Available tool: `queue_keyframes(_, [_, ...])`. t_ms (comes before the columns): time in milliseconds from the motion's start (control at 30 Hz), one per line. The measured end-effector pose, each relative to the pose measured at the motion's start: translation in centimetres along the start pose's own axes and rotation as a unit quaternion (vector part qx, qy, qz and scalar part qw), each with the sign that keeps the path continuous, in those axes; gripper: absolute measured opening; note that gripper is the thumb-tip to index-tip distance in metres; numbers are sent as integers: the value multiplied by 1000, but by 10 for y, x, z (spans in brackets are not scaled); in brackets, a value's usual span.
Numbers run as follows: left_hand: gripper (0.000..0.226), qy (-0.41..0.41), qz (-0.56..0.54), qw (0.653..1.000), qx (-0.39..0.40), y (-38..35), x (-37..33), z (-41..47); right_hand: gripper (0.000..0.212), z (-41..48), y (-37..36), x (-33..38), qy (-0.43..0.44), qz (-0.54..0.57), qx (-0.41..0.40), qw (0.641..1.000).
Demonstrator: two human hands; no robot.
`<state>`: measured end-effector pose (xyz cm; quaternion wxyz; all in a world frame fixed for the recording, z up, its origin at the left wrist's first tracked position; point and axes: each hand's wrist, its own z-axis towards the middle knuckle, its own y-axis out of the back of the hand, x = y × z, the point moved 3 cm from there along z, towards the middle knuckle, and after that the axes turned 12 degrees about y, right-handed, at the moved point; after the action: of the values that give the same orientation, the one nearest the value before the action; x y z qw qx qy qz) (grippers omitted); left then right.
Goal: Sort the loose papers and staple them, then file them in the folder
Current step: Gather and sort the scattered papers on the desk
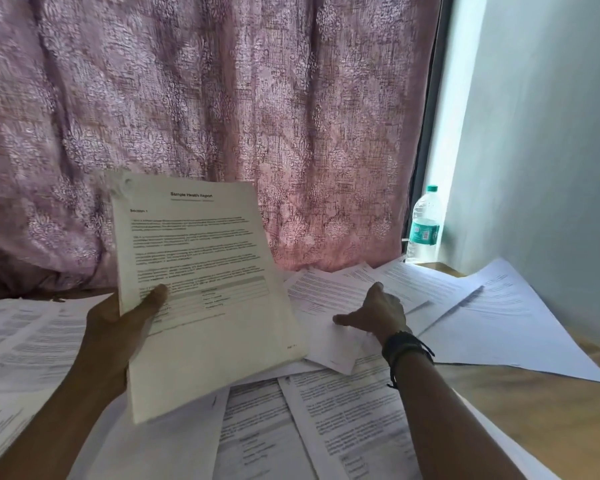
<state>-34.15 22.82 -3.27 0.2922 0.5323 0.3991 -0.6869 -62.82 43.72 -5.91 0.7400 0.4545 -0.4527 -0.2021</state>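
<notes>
Fingers of the left hand curl behind the held stack and are hidden by the paper; only the thumb shows, clamped on the front near the lower left edge, so this hand grips the stack and keeps it raised and tilted above the table.

In the head view, the only one given, the right hand lies just right of the held stack, palm down, thumb spread wide, fingers stretched flat onto the loose papers; it grips nothing that shows.

I judge the paper light, thin and limp; single sheets should slide over one another and crease or tear easily; the held stack is somewhat stiffer because its sheets are together, though its upper left corner looks ruffled. A loose sheet is best dragged sideways until an edge lifts, then pinched at that edge, thumb on top; the stack is best held along one side.

Counted: one held stack, several sheets thick, number not readable; loose papers well over ten, overlapping left of, below and right of the held stack, too layered for an exact count; one water bottle up and to the right of the held stack; one curtain behind it; no stapler or folder in view.
</notes>
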Motion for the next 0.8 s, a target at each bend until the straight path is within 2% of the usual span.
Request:
queue_keyframes(100, [15,10,-2,1000,13,-2,1,-2,89,0,0,-1,6,8,9,1000])
queue_keyframes(233, [16,21,-8,1000,18,-1,2,-1,77,5,2,-11,-17,78,-1,997])
queue_keyframes(367, [14,30,-4,999,16,2,4,2,29,7,-3,-14,2,190,-46,981])
queue_keyframes(400, [14,33,-3,999,16,3,4,2,24,7,-2,-11,21,210,-64,975])
queue_keyframes(500, [12,45,0,999,18,6,3,4,35,5,10,3,87,290,-118,946])
queue_keyframes(600, [11,47,-8,999,13,10,0,5,32,4,27,14,134,337,-153,919])
queue_keyframes(800, [20,66,-17,998,12,18,-2,10,24,-15,49,22,161,456,-137,865])
